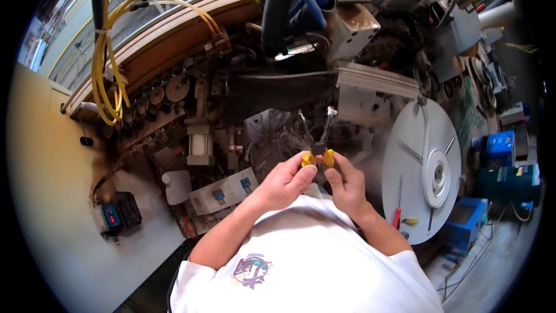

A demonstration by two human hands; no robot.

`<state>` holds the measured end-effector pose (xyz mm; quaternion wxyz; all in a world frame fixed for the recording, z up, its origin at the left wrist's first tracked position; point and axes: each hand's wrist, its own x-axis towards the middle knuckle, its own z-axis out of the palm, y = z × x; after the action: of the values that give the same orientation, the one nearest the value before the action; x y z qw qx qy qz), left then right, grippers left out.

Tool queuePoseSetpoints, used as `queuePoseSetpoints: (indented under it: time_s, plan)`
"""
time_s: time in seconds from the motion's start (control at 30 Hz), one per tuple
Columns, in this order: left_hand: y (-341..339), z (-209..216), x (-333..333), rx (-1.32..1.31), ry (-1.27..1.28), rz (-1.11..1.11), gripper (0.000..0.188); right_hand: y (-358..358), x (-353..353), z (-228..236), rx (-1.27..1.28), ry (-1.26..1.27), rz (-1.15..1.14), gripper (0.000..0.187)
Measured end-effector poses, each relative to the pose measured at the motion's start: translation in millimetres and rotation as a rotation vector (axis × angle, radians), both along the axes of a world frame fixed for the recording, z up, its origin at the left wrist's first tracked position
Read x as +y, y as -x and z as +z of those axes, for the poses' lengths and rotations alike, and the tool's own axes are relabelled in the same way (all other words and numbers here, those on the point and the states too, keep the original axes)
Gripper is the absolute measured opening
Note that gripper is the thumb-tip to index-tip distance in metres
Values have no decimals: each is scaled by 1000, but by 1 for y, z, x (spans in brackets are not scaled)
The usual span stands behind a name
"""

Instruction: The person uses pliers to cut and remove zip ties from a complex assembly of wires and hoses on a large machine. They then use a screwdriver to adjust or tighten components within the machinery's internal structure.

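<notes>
White shirt (324,255) sits below and left of the disc (403,130), and directly left of that disc the left hand (284,183) and right hand (348,190), fingers curled nearly closed, each grip 1 yellow handle (308,159).

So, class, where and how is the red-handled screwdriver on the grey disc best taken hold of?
Probably take the screwdriver by its red handle, from the near left: the handle is thicker than the shaft and lies nearer, while a yellow object sits close on its right.
</notes>
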<state>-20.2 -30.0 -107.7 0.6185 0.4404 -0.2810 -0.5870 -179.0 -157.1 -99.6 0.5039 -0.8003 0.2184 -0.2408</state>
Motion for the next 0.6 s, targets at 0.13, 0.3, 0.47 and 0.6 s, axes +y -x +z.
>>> queuePoseSetpoints:
  time_s: [0.13, 0.3, 0.47, 0.6]
  plan:
    - [-5, 3, -6, -194, 22, 159, 39, 8, -15, 6, -12, 270, 106, 42]
    - [-40, 53, -13, -519, 270, 291, 73, 9, -22, 14, -137, 435, 113, 41]
    - [-57, 93, -15, -979, 501, 236, 71, 15, -32, 24, -142, 549, 162, 46]
    - [-54, 111, -15, -1140, 448, 211, 43, 16, -36, 26, -148, 609, 173, 51]
